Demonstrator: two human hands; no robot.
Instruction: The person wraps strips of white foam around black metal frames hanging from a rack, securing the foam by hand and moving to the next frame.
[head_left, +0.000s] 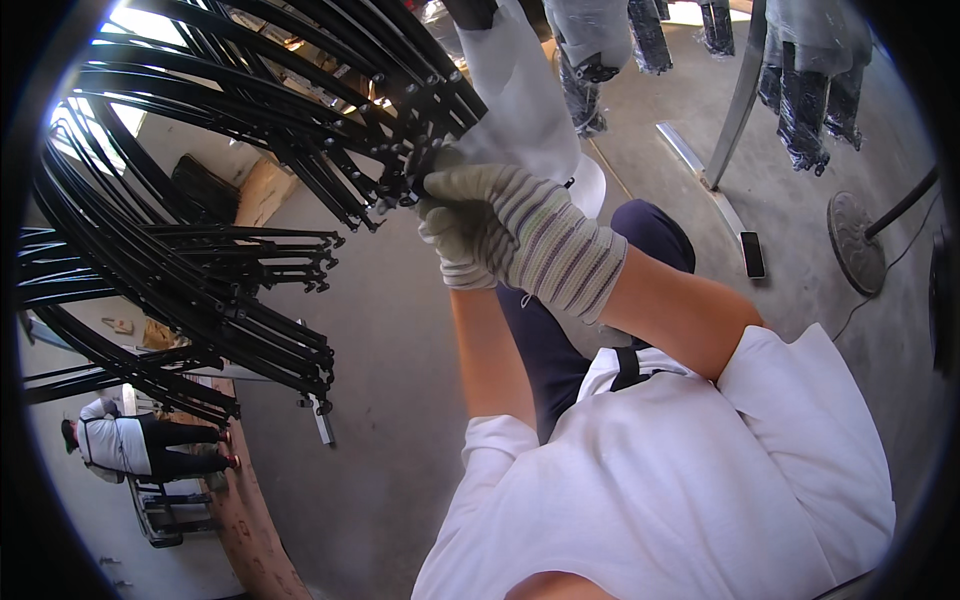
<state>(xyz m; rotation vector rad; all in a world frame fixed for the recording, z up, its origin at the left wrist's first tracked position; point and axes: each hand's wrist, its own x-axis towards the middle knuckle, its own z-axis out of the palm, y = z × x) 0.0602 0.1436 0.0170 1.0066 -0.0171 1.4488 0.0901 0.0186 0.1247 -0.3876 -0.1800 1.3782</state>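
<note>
Both my hands wear striped knit work gloves and are close together at the ends of a bundle of black metal tubes (300, 105) with joints and bolts. My right hand (530, 225) is closed at the dark end fitting of one tube, its fingers curled toward the tips. Just below and to the left, my left hand (458, 245) is closed too, partly covered by the right one. What the left fingers grip is hidden. Right behind my hands hangs a white plastic wrapping (520, 90) around a dark post.
More black curved tubes (190, 290) hang at the left. Film-wrapped parts (805, 90) hang at the upper right, near a metal stand (700, 165). A phone-like black object (752, 255) lies on its foot; a round base (857, 240) stands farther right. Another person (125, 445) works at lower left.
</note>
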